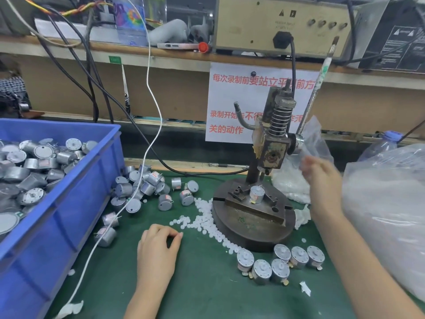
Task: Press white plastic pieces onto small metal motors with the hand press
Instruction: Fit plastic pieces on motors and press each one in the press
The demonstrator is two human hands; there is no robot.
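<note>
The hand press (273,155) stands on a round dark base (253,236), its long lever (317,88) raised. A small metal motor (257,194) sits upright in the fixture under the ram. Several white plastic pieces (204,217) lie scattered on the green mat left of the base. My left hand (156,252) rests on the mat with curled fingers, its fingertips pinching a white piece at the edge of that scatter. My right hand (319,176) is blurred in the air just right of the press head, below the lever, fingers loose and holding nothing.
A blue crate (69,203) full of motors fills the left side. Loose motors (142,187) lie beside it. Several motors (280,261) stand in rows in front of the base. Clear plastic bags (386,203) crowd the right. A white cable (149,146) crosses the mat.
</note>
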